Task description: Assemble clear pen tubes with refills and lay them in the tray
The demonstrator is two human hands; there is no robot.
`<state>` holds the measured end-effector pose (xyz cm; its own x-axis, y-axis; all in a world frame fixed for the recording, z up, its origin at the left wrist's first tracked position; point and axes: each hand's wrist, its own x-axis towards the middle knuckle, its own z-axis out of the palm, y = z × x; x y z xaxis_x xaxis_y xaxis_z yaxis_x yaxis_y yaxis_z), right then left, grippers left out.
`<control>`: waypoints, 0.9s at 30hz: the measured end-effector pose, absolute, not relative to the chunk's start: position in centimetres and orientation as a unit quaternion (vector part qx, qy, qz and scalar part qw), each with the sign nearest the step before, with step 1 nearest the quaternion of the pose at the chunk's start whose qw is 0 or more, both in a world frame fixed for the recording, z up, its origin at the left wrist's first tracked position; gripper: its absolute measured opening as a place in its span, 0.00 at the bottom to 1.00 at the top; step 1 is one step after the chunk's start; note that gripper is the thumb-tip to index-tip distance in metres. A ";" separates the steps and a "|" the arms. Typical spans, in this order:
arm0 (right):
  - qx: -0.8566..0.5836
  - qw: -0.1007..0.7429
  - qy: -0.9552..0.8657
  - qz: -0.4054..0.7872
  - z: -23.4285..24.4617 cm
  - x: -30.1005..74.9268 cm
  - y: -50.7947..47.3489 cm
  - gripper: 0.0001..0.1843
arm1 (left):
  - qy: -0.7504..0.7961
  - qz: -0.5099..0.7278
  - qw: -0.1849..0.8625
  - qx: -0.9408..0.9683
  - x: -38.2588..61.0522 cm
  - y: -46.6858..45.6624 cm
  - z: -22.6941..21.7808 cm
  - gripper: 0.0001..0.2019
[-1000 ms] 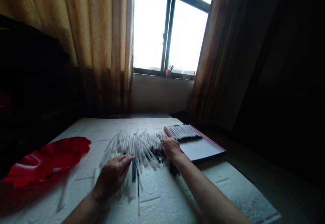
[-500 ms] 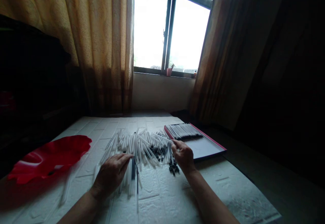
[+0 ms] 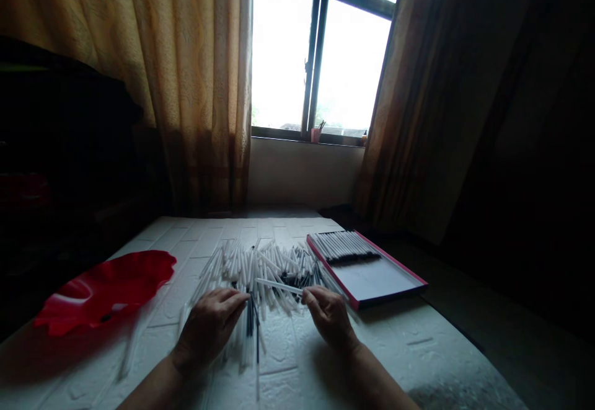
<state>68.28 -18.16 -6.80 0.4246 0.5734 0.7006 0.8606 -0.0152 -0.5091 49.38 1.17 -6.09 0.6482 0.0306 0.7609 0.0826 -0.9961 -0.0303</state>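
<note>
A loose heap of white pen tubes [image 3: 251, 264] with black parts lies spread on the white table [image 3: 297, 373]. My right hand [image 3: 329, 318] is closed in a pinch on one white tube [image 3: 279, 286], which it holds level above the heap, pointing left. My left hand [image 3: 211, 324] rests palm down on the near left part of the heap, fingers stretched toward several dark refills [image 3: 251, 320]. A flat tray with a pink rim [image 3: 372, 276] lies to the right, with a neat row of finished pens [image 3: 344, 245] at its far end.
A red wavy-edged dish [image 3: 105, 289] sits at the left of the table. Curtains hang on both sides of a bright window [image 3: 320, 56] behind. A small cup stands on the sill. The right of the room is dark.
My right hand has drawn back from the far right of the heap toward me and has lifted one white tube. My left hand has stayed on the heap.
</note>
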 end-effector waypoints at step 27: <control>-0.595 0.420 -0.672 -0.138 -9.4 68.6 -16.1 0.10 | -0.011 -0.347 -0.048 -0.937 49.5 0.0 -7.1 0.11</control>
<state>68.60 -16.15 -9.40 0.0602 0.6835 0.7274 0.9145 0.2543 -0.3146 49.50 -0.05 -7.12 0.7590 0.0535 0.6489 -0.0134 -0.9951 0.0978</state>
